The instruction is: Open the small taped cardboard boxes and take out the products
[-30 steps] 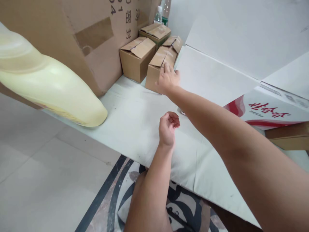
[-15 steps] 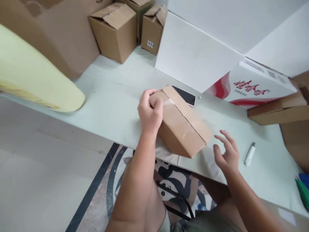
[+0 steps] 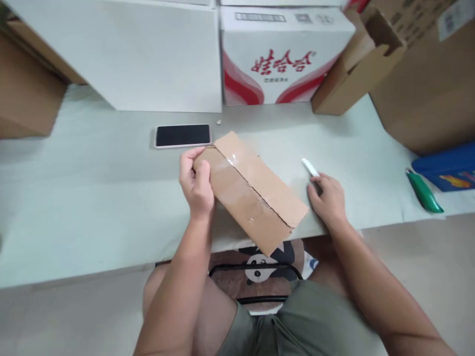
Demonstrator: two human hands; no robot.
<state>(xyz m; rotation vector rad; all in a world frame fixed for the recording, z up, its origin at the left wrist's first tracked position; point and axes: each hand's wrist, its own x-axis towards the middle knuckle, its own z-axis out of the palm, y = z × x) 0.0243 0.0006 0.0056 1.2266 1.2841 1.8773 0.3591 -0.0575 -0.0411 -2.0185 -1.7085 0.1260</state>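
Observation:
A small brown cardboard box (image 3: 252, 190), taped along its top seam, lies slanted at the near edge of the pale green table (image 3: 92, 198). My left hand (image 3: 196, 183) grips the box's upper left corner, fingers wrapped round it. My right hand (image 3: 328, 198) rests on the table just right of the box, its fingertips curled onto the near end of a small white stick-shaped object (image 3: 310, 169).
A black phone (image 3: 183, 135) lies face up behind the box. A white carton with red print (image 3: 282, 54) and a plain white box (image 3: 122, 49) stand at the back. Brown cartons (image 3: 419, 74) stand at right, beside a green-handled tool (image 3: 423, 190) and a blue item (image 3: 449, 168).
My right hand pulled the box from the far stack to the near edge, then left it. My left hand took the box's corner. My right hand moved onto the white object. The view swung right.

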